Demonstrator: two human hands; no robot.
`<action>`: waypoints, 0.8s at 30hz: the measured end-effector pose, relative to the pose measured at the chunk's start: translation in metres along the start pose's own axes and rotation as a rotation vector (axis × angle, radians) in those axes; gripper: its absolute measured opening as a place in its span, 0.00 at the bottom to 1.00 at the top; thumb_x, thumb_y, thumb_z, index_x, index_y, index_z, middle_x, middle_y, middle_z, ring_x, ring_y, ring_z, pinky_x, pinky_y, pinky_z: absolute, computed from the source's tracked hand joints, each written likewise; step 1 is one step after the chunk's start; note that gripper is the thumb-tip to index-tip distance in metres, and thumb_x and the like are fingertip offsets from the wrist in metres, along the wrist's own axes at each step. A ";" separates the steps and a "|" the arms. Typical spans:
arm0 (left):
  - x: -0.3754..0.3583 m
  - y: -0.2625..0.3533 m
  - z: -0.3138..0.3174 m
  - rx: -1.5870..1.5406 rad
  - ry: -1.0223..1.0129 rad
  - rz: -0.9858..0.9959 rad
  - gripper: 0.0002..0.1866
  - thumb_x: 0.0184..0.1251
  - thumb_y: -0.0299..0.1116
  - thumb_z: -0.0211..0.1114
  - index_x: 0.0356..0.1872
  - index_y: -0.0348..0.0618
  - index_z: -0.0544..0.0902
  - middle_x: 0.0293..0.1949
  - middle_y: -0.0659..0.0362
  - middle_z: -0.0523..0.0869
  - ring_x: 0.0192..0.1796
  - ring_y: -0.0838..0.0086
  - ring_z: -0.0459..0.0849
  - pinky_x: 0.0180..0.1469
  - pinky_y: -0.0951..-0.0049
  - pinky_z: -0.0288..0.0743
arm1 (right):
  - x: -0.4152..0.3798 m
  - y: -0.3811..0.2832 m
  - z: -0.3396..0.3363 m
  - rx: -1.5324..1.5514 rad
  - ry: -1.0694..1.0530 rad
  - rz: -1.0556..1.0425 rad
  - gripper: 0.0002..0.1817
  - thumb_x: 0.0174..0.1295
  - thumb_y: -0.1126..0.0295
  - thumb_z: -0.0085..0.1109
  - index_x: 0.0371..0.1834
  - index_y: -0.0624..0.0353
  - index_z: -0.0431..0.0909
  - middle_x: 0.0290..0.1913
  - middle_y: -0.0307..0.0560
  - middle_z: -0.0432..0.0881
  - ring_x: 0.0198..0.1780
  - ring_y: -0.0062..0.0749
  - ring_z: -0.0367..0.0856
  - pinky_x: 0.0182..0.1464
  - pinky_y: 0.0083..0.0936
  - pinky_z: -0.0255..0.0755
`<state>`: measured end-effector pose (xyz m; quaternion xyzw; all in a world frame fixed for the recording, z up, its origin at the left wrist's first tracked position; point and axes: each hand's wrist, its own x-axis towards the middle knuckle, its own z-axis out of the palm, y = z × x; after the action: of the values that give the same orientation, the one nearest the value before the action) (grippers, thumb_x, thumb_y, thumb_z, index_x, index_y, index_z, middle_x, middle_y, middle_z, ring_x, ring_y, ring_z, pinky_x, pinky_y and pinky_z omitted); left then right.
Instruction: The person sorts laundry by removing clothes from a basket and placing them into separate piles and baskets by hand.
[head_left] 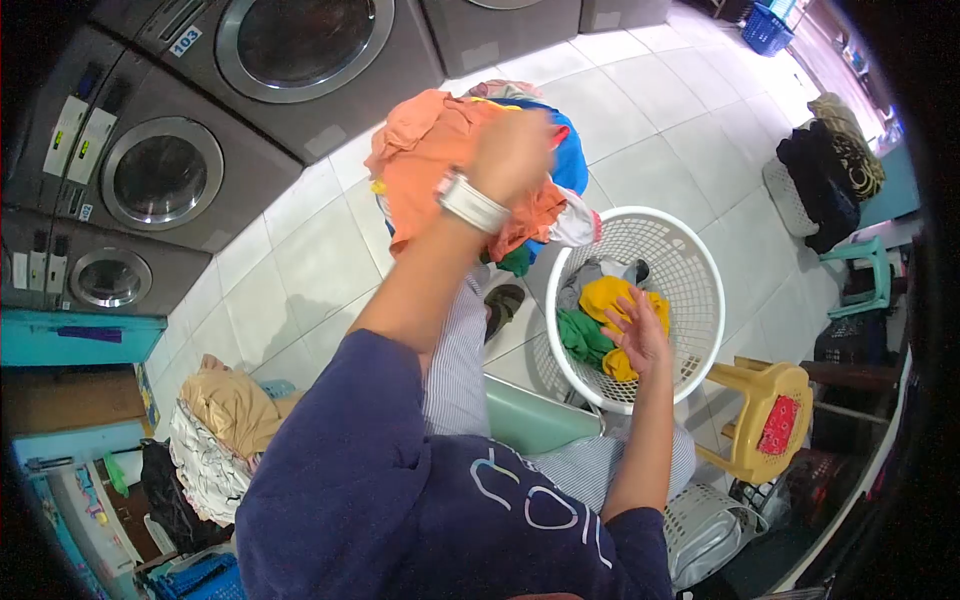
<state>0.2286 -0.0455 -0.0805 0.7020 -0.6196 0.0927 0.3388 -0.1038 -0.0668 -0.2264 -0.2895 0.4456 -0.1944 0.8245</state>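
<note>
My left hand (515, 155), with a white watch (474, 203) on its wrist, is over a heap of clothes in front of me. Its fingers are smeared by motion, so whether it holds anything is unclear. The heap shows an orange cloth (420, 150), a blue cloth (571, 165) and a white piece (574, 224) near the basket rim. My right hand (640, 335) has its fingers spread above a round white basket (708, 300). Inside the basket lie yellow (606, 298), green (583, 337) and grey clothes.
Grey front-loading machines (160, 172) line the far left. A yellow stool (760, 410) is right of the basket, with a teal stool (872, 275) beyond. Dark clothes (818, 180) fill another basket at right. Beige and white laundry (225, 420) is at left.
</note>
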 end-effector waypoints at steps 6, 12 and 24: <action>0.005 -0.045 0.030 0.222 0.156 -0.147 0.12 0.59 0.35 0.55 0.34 0.37 0.81 0.33 0.44 0.82 0.37 0.52 0.82 0.38 0.54 0.74 | -0.010 -0.002 -0.004 -0.118 0.024 0.039 0.28 0.66 0.50 0.49 0.65 0.53 0.62 0.59 0.48 0.69 0.55 0.37 0.70 0.51 0.35 0.70; -0.039 -0.173 0.038 0.132 -0.254 -0.743 0.20 0.54 0.42 0.66 0.45 0.41 0.81 0.46 0.46 0.82 0.47 0.54 0.81 0.50 0.62 0.73 | -0.005 -0.008 -0.046 -0.122 0.306 -0.076 0.23 0.64 0.53 0.51 0.58 0.53 0.67 0.54 0.44 0.72 0.49 0.31 0.72 0.51 0.32 0.70; -0.013 0.127 -0.021 -0.423 -0.302 0.262 0.12 0.44 0.24 0.64 0.35 0.38 0.79 0.31 0.53 0.79 0.32 0.60 0.79 0.36 0.63 0.73 | -0.037 -0.025 0.003 0.282 -0.401 -0.221 0.34 0.64 0.45 0.49 0.68 0.51 0.57 0.59 0.49 0.70 0.58 0.39 0.71 0.55 0.36 0.72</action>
<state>0.1136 -0.0228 -0.0266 0.5355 -0.7540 -0.1013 0.3666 -0.1220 -0.0636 -0.1856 -0.2513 0.2075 -0.2820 0.9024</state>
